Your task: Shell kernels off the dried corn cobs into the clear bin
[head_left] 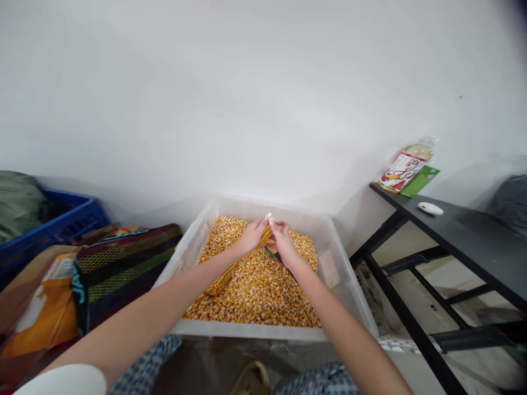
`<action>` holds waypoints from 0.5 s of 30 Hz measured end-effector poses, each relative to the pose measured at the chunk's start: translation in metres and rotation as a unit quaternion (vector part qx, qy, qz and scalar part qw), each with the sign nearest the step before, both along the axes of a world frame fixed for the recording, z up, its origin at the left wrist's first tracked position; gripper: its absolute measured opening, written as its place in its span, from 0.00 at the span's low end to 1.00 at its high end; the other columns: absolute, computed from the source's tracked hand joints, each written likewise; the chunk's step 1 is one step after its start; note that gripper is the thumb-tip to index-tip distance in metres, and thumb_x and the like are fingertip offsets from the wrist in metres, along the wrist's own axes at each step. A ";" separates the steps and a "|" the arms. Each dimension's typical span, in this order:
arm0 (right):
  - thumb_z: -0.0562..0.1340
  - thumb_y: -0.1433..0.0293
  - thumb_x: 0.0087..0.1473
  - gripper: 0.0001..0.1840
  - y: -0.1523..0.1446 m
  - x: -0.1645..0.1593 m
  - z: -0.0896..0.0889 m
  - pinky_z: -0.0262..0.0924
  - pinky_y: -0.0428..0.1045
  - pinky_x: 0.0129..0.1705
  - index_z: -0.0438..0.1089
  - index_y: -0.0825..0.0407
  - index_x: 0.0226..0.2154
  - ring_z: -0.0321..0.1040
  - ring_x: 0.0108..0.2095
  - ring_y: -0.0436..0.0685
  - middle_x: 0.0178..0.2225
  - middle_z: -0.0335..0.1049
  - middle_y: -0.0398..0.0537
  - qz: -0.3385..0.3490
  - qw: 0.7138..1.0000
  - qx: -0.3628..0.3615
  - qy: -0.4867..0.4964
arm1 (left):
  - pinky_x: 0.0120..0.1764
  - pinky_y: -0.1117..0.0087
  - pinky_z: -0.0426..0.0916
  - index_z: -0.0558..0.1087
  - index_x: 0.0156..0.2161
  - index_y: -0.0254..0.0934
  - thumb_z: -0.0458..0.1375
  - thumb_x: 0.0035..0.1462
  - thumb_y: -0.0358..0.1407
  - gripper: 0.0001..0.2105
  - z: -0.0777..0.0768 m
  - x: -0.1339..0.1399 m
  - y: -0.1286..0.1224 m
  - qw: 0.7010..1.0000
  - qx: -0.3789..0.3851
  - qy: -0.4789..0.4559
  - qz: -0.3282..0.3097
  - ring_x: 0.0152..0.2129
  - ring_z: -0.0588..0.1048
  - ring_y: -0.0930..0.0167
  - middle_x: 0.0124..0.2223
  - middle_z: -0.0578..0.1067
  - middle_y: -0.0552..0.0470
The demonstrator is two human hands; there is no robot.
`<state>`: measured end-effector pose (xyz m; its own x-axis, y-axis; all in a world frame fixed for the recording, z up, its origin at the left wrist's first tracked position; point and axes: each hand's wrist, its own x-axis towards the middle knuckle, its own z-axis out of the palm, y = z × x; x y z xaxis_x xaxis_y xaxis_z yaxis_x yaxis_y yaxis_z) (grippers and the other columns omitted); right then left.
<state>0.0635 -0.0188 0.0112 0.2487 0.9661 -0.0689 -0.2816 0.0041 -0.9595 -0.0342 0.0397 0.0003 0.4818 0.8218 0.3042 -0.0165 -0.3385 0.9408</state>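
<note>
Both hands meet over a heap of loose corn kernels [263, 299] in a translucent white plastic tub [329, 241]. My left hand [251, 237] is closed around a yellow corn cob [267, 235], which is partly covered by the fingers. At the cob's pale far tip, my right hand [283, 241] pinches with thumb and fingers. Against the underside of the right palm shows an orange, green and black tool [272, 250]; its kind and how it is held cannot be made out. Another corn cob [222, 280] lies on the kernels beneath my left forearm.
On the right, a black table [465, 225] carries a bottle of pale liquid [407, 167], a green packet [420, 181] and a small white oval object [430, 208]. To the left are a striped mesh bag [127, 263] and a blue crate [78, 211]. A white wall rises behind.
</note>
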 end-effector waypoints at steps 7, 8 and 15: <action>0.63 0.59 0.44 0.23 -0.001 0.005 -0.014 0.61 0.45 0.24 0.56 0.46 0.42 0.67 0.25 0.50 0.28 0.68 0.39 -0.026 0.998 0.047 0.015 | 0.24 0.71 0.67 0.69 0.46 0.34 0.46 0.54 0.55 0.27 -0.003 0.005 -0.002 0.978 -0.184 -0.045 -0.083 0.24 0.73 0.69 0.29 0.74 0.49; 0.62 0.59 0.44 0.21 0.000 0.008 -0.013 0.61 0.45 0.24 0.58 0.47 0.41 0.66 0.25 0.50 0.28 0.68 0.40 -0.034 0.998 0.042 0.020 | 0.22 0.72 0.66 0.68 0.46 0.34 0.46 0.54 0.56 0.28 -0.002 0.006 -0.003 0.972 -0.208 -0.048 -0.101 0.22 0.73 0.70 0.28 0.74 0.49; 0.63 0.61 0.42 0.15 0.005 0.025 -0.010 0.60 0.44 0.29 0.64 0.49 0.34 0.66 0.29 0.49 0.29 0.69 0.39 -0.093 0.991 0.070 0.062 | 0.17 0.78 0.59 0.62 0.56 0.40 0.51 0.52 0.53 0.29 0.005 0.007 -0.021 0.976 -0.164 0.022 -0.139 0.19 0.71 0.74 0.34 0.74 0.49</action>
